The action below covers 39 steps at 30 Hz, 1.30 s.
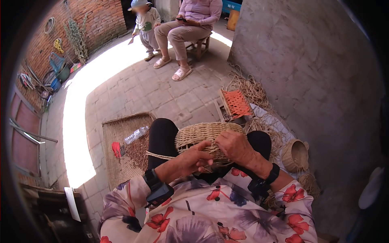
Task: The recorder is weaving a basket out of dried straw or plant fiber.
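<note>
We have the woven basket (195,134) across our lap, a pale straw-coloured piece, between our left knee (162,135) and our right knee (261,141). Our left hand (190,158) is about half open at its near edge, fingers loosely curled and the index finger reaching to the weave; we cannot tell whether a strand is caught in it. Our right hand (236,146) is closed in a pinch on the basket's near side, toward its right end (the fingertips are partly hidden). A few pale strands (160,155) stretch from beside the left hand across our left thigh.

To the left, on the paving, lies a shallow woven tray (110,135), holding a clear plastic bottle (137,135), something red (116,149) and a scatter of small brown bits (137,154). Beyond our right knee stands a low stool (236,103) with an orange woven seat, near a loose heap of cord (252,89) by the grey wall (308,73). A smaller round basket (287,157) sits tilted to our right.

Farther off, a person in a pink top (198,14) sits holding a phone (181,19); another in stripes (146,20) stands alongside.
</note>
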Motion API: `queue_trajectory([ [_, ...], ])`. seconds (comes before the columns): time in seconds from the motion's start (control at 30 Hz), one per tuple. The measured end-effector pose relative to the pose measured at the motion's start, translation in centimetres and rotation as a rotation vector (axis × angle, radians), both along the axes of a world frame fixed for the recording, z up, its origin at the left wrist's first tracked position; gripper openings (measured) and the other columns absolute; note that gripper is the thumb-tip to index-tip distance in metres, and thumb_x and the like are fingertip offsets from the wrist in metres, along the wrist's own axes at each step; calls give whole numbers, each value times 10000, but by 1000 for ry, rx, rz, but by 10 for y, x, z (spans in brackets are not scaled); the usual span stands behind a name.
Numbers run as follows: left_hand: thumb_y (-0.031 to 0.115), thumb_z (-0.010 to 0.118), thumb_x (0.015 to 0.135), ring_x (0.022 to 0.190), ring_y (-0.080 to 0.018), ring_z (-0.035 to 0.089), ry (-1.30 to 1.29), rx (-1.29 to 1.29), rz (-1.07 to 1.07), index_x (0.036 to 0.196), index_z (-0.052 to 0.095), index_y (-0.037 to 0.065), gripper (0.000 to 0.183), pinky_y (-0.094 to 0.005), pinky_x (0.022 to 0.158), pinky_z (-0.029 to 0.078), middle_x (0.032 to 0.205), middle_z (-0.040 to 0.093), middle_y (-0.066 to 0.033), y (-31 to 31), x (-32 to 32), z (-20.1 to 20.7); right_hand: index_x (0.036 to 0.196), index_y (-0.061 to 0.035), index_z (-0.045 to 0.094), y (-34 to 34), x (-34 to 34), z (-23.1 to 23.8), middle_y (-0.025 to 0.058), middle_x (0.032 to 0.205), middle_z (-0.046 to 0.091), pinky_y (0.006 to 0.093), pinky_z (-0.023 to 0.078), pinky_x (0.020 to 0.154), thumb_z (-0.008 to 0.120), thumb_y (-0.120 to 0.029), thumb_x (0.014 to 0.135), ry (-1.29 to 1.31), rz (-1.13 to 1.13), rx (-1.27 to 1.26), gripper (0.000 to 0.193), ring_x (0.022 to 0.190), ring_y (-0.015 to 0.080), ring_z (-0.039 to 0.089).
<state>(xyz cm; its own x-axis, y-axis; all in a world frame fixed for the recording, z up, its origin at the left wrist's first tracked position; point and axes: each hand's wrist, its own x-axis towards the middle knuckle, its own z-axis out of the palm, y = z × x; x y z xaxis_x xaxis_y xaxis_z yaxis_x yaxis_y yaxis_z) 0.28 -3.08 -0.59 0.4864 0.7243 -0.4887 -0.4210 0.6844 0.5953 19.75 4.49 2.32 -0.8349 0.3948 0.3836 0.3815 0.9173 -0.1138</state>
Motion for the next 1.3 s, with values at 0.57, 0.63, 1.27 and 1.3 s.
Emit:
queue_trajectory([
  [0.57,117,657,796,658,-307,645,1352,1365,201,1005,678,67,216,-401,570,487,761,631,-134,13,27,21,742,-29,533,-3,11,-10,105,727,500,384,464,599,652,-56,651,306,24,73,152,686,285,547],
  [0.63,115,651,794,699,-350,634,1388,1364,197,931,651,66,146,-453,582,481,753,599,-130,16,32,24,747,-28,532,-3,11,-15,105,727,491,386,461,597,653,-37,645,358,23,77,159,682,285,540],
  [1.27,-14,637,743,516,-96,552,1237,1317,774,834,589,26,111,-244,487,434,672,605,-40,-12,-23,117,997,-7,605,-32,-37,57,72,792,627,283,475,630,624,-92,927,689,103,-926,112,686,168,602],
  [1.3,-14,637,743,516,-96,552,1238,1308,783,834,589,26,111,-244,487,434,672,605,-40,-14,-23,108,1003,-15,616,-33,-33,56,65,767,631,273,469,604,642,-76,915,722,12,-734,110,652,163,597],
])
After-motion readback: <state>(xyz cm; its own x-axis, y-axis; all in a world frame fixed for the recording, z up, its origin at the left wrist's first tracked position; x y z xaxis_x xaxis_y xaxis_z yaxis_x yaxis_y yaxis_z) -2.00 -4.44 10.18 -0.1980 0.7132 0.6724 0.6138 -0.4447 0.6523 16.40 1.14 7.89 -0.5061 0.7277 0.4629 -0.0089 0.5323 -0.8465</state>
